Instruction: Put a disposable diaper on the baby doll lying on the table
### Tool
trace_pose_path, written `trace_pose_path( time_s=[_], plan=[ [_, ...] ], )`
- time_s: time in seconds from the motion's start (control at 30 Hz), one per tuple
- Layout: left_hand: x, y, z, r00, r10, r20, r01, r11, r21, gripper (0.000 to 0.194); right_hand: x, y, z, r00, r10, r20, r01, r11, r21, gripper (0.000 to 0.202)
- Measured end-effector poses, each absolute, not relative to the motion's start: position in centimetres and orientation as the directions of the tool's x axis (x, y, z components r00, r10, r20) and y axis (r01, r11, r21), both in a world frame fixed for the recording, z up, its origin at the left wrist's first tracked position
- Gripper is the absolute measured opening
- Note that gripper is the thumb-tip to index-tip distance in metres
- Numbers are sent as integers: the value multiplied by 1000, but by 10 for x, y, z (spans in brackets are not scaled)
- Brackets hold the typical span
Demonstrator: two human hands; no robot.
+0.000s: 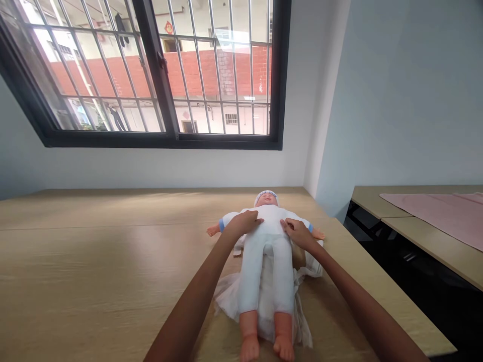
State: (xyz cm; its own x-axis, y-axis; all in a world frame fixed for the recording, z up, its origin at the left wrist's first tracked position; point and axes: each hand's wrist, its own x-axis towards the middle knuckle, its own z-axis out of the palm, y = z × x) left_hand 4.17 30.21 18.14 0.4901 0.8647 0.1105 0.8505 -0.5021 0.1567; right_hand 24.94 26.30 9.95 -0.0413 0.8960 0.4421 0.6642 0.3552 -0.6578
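Note:
A baby doll lies on its back on the wooden table, its head toward the window and bare feet toward me. It wears a white cap, a white top with blue cuffs and white trousers. My left hand is at the left side of the doll's chest, fingers curled against the top. On the opposite side, my right hand has its fingers pinched at the cloth of the top. Under the doll's legs a thin white sheer cloth lies crumpled, spreading out on both sides.
The wooden table reaches to the wall below a barred window. To the right, past a dark gap, stands a second table with a pink cloth on it.

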Motion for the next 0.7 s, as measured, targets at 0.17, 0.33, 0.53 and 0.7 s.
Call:
trace_pose_path(
  time_s=[0.17,0.33,0.53,0.7],
  plan=[
    [59,296,177,495,820,286,824,-548,144,44,260,276,87,209,859,468,496,320,-808,43],
    [79,297,152,538,830,146,806,-558,199,64,262,281,80,248,869,428,373,322,-870,42],
    [85,281,153,583,812,-22,798,-568,202,64,257,279,81,194,875,443,444,324,-835,38],
    [93,255,165,612,790,-46,789,-605,102,67,255,276,82,176,863,474,520,327,-789,36]
  ],
)
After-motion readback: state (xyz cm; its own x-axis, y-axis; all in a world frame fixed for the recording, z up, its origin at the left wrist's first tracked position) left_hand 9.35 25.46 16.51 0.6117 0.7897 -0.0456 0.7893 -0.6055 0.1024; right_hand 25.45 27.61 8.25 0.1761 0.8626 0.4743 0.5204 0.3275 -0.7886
